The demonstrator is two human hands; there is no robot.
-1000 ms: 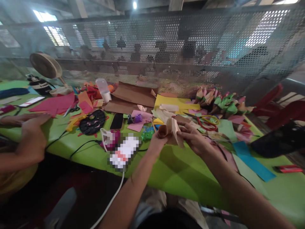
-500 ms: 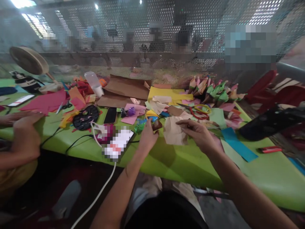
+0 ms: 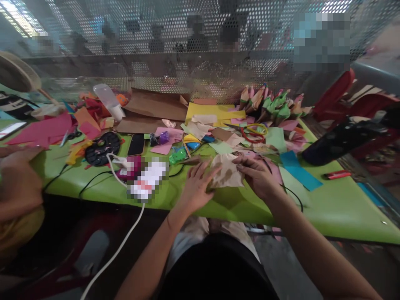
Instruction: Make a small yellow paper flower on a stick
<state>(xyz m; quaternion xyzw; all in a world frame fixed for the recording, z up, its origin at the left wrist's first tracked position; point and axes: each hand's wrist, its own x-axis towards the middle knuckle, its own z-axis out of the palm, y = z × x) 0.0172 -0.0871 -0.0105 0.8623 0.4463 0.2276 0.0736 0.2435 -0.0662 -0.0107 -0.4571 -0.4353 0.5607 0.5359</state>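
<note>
A crumpled cream piece of paper (image 3: 227, 171) is held up over the green table in front of me. My right hand (image 3: 261, 177) pinches its right edge between thumb and fingers. At the paper's left side, my left hand (image 3: 196, 186) has its fingers stretched out and apart, with fingertips against the paper. Just behind my left hand lies a small brown piece (image 3: 193, 161). A green shiny wrapper (image 3: 178, 155) sits beyond it, beside a blue packet (image 3: 194, 146).
Left of my hands are a phone (image 3: 148, 180) with a white cable, a magenta power block (image 3: 133, 166) and a black round tray (image 3: 103, 148). Red-handled scissors (image 3: 250, 135) lie behind; paper cones (image 3: 275, 104) stand at the back. A dark bottle (image 3: 337, 139) lies right. Another person's arm (image 3: 21, 179) rests at left.
My left hand has let go of the small brown piece and spread its fingers at the cream paper. My right hand still holds that paper. The view has shifted slightly.
</note>
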